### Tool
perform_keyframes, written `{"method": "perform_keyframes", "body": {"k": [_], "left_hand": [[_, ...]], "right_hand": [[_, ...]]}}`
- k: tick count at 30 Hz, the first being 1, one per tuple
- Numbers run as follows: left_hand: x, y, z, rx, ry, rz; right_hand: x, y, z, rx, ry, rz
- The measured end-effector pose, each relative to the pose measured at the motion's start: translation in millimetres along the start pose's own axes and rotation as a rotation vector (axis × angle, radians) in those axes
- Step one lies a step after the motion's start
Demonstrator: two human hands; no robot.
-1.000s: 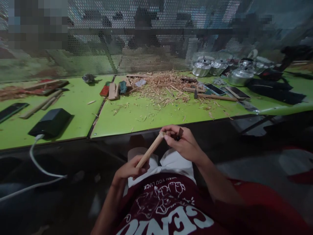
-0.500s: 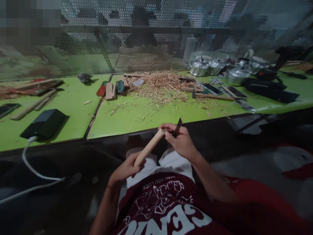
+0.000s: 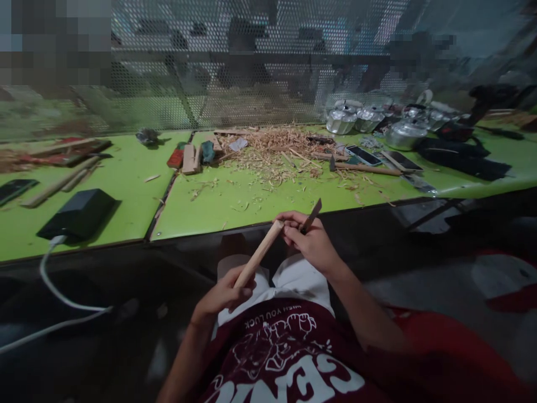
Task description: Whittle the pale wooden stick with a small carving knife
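Observation:
A pale wooden stick (image 3: 260, 254) slants up and to the right above my lap. My left hand (image 3: 226, 291) is wrapped round its lower end. At the upper end, the fingers of my right hand (image 3: 308, 238) touch the wood. That same hand is closed round a carving knife (image 3: 312, 215), whose dark blade points up and away from the stick. The knife's handle is mostly hidden in my palm.
On the green table (image 3: 201, 210) lie wood shavings (image 3: 277, 151), a hammer (image 3: 364, 167), phones (image 3: 363, 155), wood blocks (image 3: 192, 159) and metal kettles (image 3: 405, 134). A black box (image 3: 79, 212) with a white cable (image 3: 52, 291) sits at left. Perforated mesh (image 3: 251, 101) stands behind.
The stick has turned slightly in my left hand and its lower end has shifted a little right. The knife blade has tilted further to the right.

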State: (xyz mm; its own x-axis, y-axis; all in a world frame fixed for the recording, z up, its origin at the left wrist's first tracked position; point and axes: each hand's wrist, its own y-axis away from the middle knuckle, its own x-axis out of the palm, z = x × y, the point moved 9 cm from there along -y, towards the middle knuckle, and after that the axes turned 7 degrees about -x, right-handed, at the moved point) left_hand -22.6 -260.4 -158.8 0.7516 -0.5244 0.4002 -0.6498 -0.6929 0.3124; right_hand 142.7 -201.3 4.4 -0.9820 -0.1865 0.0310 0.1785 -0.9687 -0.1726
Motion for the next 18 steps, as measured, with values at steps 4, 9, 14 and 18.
{"method": "perform_keyframes", "body": {"k": [4, 9, 14, 18], "left_hand": [[33.3, 2, 0, 0.005, 0.319, 0.247], [64.9, 13, -1, -0.077, 0.590, 0.466], [70.8, 16, 4, -0.117, 0.655, 0.460], [59.7, 9, -1, -0.038, 0.576, 0.276]], "right_hand": [[4, 0, -4, 0.009, -0.073, 0.012], [2, 0, -6, 0.004, -0.086, -0.021], [0, 0, -6, 0.001, -0.064, -0.040], [-4, -3, -4, -0.028, -0.004, -0.073]]}}
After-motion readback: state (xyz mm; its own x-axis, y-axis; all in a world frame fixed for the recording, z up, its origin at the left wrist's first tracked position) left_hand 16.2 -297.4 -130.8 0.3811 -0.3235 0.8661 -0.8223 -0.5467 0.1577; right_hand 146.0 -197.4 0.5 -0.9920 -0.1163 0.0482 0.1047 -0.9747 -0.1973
